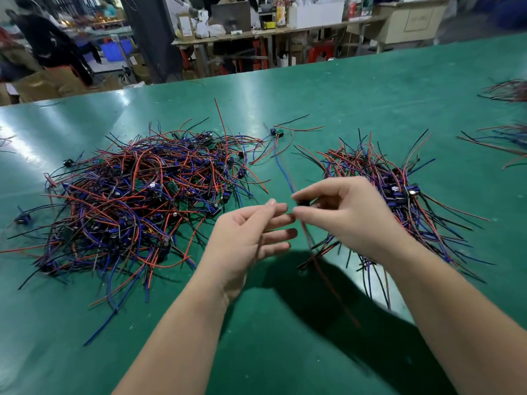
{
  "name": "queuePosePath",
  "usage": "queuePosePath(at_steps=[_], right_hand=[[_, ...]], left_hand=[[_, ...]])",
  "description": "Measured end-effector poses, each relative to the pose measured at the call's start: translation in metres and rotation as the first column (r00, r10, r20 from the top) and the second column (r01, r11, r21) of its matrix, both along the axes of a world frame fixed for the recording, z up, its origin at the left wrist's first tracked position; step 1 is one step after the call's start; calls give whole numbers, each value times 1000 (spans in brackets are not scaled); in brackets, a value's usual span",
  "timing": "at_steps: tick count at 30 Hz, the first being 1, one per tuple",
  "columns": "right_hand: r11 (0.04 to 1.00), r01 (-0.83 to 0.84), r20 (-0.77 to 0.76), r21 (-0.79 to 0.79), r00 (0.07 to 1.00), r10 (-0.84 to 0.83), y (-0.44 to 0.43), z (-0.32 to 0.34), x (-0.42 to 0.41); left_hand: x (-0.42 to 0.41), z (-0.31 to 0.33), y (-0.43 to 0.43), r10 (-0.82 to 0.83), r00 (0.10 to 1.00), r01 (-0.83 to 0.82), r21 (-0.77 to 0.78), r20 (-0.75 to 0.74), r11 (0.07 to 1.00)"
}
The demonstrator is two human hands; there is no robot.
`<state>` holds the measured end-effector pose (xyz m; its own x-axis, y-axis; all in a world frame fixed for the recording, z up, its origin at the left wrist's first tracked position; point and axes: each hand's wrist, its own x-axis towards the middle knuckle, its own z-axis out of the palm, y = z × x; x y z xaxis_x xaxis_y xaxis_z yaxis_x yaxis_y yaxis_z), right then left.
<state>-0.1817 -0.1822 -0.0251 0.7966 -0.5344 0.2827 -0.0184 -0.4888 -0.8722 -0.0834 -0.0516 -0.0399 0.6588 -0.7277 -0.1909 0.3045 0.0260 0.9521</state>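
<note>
The right hand (348, 212) is raised over the green worktop (370, 95), between two heaps of wired parts. Its thumb and curled fingers (313, 216) are clamped on a small black part (302, 202). A blue wire (285, 175) runs up and away from the part, and a red wire (328, 280) trails down towards the person; both are smeared by motion blur. The left hand (245, 238) is just beside it, palm turned inwards, and its fingertips almost meet those of the right hand. Its fingers are loosely stretched and a little apart, with the thumb laid against the first finger. Whether a thin wire is nipped there cannot be told. The left pile (137, 201) is a broad tangle of red, blue and black leads with small dark and green boards among them. The right pile (385, 181) is narrower and lies partly behind the right wrist; its blue parts are bunched together and its leads fan outwards. A single part (276, 132) lies on its own beyond the gap between the piles, and another (22, 218) lies near the left edge. More bundles (504, 135) show at the far right. Behind the worktop are cluttered benches, blue crates (114, 49) and a person in dark clothes (48, 38).
</note>
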Motion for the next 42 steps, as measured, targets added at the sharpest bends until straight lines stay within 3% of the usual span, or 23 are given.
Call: queuePosePath(at_steps=[2,3,5,7,9,12,15,18,21,24,27,32,34,36,39,42], right_hand=[[992,85,40,96,995,-90,-15,6,-5],[981,138,46,134,988,-145,-24,9,-10],[954,286,7,93,958,-288,-43,12,-18],[894,438,-77,-92,892,-445,-58,13,-27],[844,476,-166,-246,838,-520,-65,12,-32],[831,375,-342,-410,782,-521,-67,8,-32],[851,238,-514,-468,710,-481,-65,5,-31],[837,220,-516,-501,700,-493,-65,6,-32],[827,320,-332,-461,802,-496,-62,12,-32],[901,345,-160,-263,905,-393,-51,18,-28],[978,205,-81,-44,975,-208,-35,21,-22],[998,-44,-34,52,998,46,-14,21,-16],[990,-96,-37,106,994,100,-9,20,-13],[975,-117,-56,190,990,130,-5,17,-11],[938,-105,-169,329,971,168,0,10,-6],[891,-57,-202,450,966,163,2,3,-2]], left_hand=[[4,-1,3,99,985,-110,77,142,991],[9,-4,5,150,934,-206,143,325,968],[17,-7,12,117,685,-408,246,719,879],[24,-10,18,-25,495,-534,327,868,779],[31,-13,22,-173,482,-604,469,859,645],[32,-18,25,-349,533,-640,638,770,428],[32,-21,25,-406,543,-636,675,735,373],[34,-21,25,-471,469,-673,648,747,357],[37,-22,26,-463,421,-711,601,780,365],[42,-23,25,-419,407,-727,565,812,390],[46,-23,25,-377,400,-713,542,835,446],[44,-20,26,-284,447,-681,528,849,507],[40,-17,26,-218,496,-637,523,840,567],[34,-14,20,-74,596,-527,460,799,715],[17,-5,9,101,765,-276,182,637,944],[-1,0,6,-7,840,4,7,543,1000]])
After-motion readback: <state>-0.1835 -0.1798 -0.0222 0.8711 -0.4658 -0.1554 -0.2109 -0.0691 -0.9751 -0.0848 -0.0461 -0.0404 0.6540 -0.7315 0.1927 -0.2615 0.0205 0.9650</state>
